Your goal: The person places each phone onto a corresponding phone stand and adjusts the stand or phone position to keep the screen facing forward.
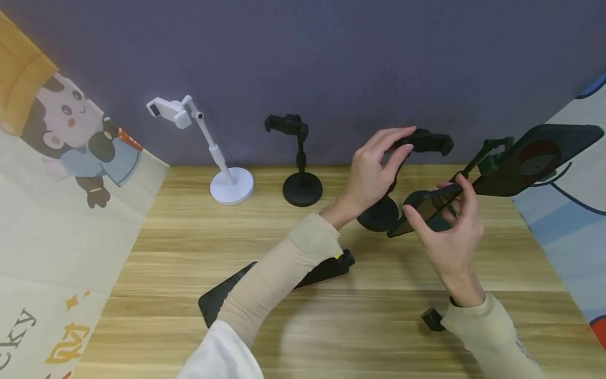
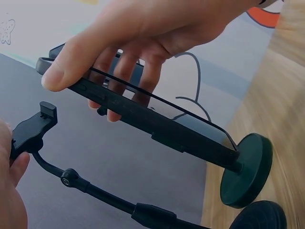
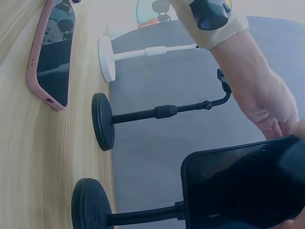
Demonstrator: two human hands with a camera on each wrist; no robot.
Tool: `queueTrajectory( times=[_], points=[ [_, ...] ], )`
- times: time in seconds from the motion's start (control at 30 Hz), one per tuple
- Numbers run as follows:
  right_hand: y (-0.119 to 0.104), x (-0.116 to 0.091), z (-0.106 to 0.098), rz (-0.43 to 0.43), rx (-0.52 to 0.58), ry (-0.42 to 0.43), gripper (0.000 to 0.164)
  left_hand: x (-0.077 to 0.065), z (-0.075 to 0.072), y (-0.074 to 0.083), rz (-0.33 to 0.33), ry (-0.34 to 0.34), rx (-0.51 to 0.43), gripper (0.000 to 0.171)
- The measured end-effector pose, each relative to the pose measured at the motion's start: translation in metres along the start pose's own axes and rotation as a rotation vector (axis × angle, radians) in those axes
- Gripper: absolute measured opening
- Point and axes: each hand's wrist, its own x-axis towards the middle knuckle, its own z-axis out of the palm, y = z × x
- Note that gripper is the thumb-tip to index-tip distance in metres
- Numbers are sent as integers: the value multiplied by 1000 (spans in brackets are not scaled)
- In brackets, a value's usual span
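My left hand pinches the clamp at the top of a black phone stand, whose round base rests on the table. To its right, my right hand holds a dark phone by its edges, thumb on the near side. In the left wrist view this phone is seen edge-on and tilted, apart from the stand's clamp. The right wrist view shows the phone's broad dark face, which hides the clamp behind it.
A white stand and another black stand hold no phone. At far right, a dark green stand carries a large dark phone. A dark phone and a pink-edged phone lie partly behind my left sleeve.
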Motion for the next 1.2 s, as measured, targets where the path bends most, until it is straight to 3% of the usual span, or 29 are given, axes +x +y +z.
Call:
queueTrajectory(
  times=[0.33,0.6,0.73,0.93,1.2],
  points=[
    [-4,0,2,1,19,-7,87,-1,-2,1,-35,-13,-4,29],
    [-36,14,-1,-33,183,-11,79,-2,0,1,-15,12,4,28],
    [-40,21,-3,-33,239,-23,80,-2,0,1,-27,7,10,28],
    [-27,33,-2,-104,307,-10,86,-2,1,1,-22,13,24,28],
    [-40,56,-1,-199,345,9,82,-2,0,2,-14,22,41,29]
  ],
)
